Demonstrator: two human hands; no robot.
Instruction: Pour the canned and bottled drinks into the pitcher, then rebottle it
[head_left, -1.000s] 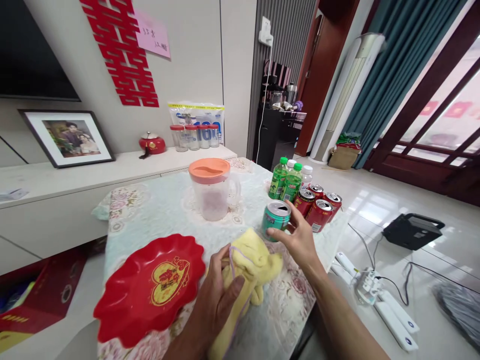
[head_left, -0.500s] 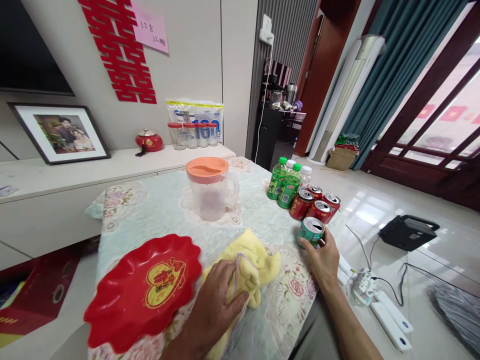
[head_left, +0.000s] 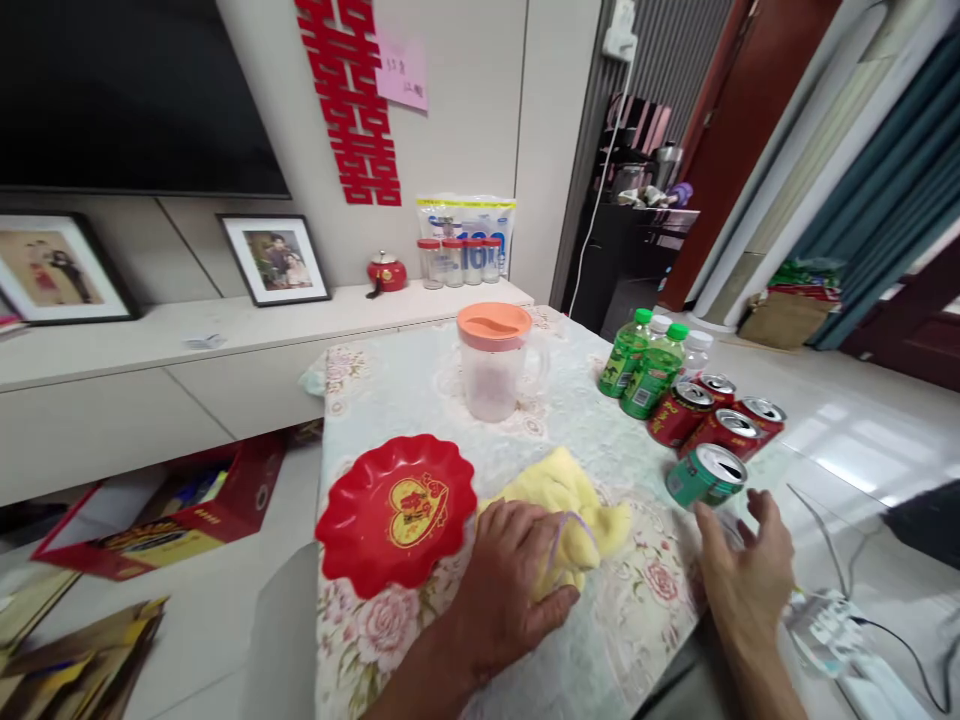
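My left hand (head_left: pixel 510 585) is closed round part of a yellow cloth (head_left: pixel 562 490) on the flowered tablecloth. Just below a teal can (head_left: pixel 705 475), my right hand (head_left: pixel 742 560) has its fingers apart and holds nothing. The can stands in front of several red cans (head_left: pixel 724 435), with green-capped bottles (head_left: pixel 652 375) behind them. A red scalloped plate (head_left: pixel 360 520) with a gold heart lies left of the cloth. Farther back is a clear pitcher (head_left: pixel 491 385) with an orange lid.
Against the wall, a white cabinet (head_left: pixel 262 325) holds framed photos, a red pot (head_left: pixel 386 272) and red-lidded jars (head_left: pixel 451 265). Power strips and cables (head_left: pixel 832 630) lie on the floor at the right. An open red box (head_left: pixel 202 510) is on the floor at the left.
My right hand has let go of the teal can and drawn back from it with its fingers apart. The view has turned left. My left hand still holds the cloth.
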